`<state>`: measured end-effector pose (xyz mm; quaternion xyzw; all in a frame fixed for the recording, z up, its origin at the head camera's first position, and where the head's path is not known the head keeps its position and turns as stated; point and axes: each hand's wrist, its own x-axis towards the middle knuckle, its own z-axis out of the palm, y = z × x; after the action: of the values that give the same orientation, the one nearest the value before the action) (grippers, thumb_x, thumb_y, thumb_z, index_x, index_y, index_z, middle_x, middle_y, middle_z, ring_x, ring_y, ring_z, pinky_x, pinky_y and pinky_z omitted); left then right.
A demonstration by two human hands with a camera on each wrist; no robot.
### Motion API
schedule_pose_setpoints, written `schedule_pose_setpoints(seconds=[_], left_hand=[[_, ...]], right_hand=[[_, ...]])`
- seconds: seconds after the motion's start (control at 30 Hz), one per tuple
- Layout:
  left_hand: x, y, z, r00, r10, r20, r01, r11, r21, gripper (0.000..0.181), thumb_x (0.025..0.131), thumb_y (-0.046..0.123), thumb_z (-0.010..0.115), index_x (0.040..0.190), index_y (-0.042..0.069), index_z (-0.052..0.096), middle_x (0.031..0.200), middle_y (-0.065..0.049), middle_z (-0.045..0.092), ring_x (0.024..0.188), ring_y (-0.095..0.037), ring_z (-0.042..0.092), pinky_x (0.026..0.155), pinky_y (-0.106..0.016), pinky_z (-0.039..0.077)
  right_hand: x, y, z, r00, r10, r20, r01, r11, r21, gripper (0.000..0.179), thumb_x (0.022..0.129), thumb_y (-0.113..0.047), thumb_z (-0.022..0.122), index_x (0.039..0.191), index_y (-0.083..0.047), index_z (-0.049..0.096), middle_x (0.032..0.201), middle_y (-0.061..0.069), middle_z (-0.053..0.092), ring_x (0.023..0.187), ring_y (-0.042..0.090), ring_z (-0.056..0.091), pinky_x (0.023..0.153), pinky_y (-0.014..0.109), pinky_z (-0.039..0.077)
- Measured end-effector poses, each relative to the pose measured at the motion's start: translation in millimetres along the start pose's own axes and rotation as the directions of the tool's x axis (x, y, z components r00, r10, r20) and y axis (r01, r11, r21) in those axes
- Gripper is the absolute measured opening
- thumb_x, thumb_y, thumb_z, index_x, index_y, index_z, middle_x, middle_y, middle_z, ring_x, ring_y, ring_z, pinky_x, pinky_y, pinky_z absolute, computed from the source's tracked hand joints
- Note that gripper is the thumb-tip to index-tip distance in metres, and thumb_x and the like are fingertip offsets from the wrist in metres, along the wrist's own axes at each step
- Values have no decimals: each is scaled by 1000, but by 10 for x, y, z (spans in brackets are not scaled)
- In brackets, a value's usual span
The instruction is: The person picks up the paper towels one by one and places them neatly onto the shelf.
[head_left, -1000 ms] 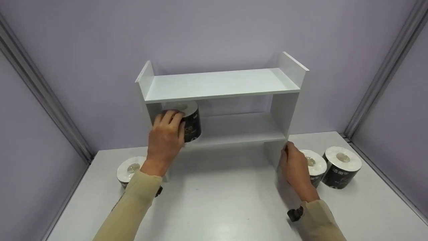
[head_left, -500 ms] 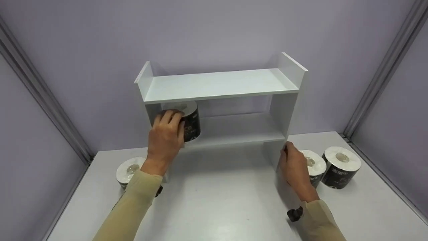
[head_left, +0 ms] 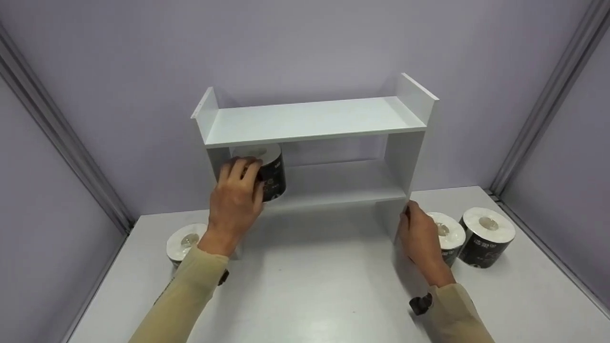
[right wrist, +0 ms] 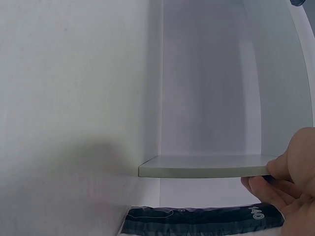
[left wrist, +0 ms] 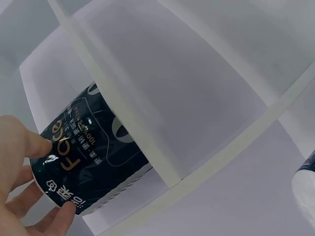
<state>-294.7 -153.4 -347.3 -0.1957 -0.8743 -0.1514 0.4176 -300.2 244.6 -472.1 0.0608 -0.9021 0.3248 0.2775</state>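
A toilet roll [head_left: 272,177] in a dark printed wrapper stands at the left end of the middle level of a white two-tier shelf [head_left: 317,119]. My left hand [head_left: 236,193] grips its near left side, fingers over the top edge. In the left wrist view, the thumb lies on the wrapper [left wrist: 93,147] and the other fingers curl at the roll's end. My right hand [head_left: 421,238] pinches the front edge of the shelf's right side panel, low down; the right wrist view shows thumb and fingers on either side of that panel [right wrist: 206,172].
Two more toilet rolls stand on the white table [head_left: 314,295] to the right: a near one [head_left: 450,233] partly behind my right hand and a farther one [head_left: 486,238]. Another roll [head_left: 183,240] is at the left, partly behind my left forearm. Walls enclose the back and sides.
My left wrist has dropped slightly and shifted a little to the left, while its fingers stay at the roll. The toilet roll, the shelf and my right hand look unmoved.
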Motion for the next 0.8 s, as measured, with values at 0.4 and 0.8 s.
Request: schedule_pose_setpoints(seconds=[0.4,0.8], left_hand=[[-45,10,-66,1000,14,-5,-14,1000,18,40,94,6,78,133,3,70,130,-17,67,120,-41,61,100,-52,59],[-109,15,-139,999,44,-3,-44,999,21,40,95,11,78,133,3,70,130,-17,69,119,-40,65,97,-51,62]], right_hand=[[30,-3,9,1000,17,-3,-17,1000,-19,19,109,-3,54,124,5,61,103,25,74,87,38,72,72,53,58],[30,18,34,1000,23,5,-23,1000,-16,22,110,-5,53,128,5,60,108,27,74,93,40,73,77,55,58]])
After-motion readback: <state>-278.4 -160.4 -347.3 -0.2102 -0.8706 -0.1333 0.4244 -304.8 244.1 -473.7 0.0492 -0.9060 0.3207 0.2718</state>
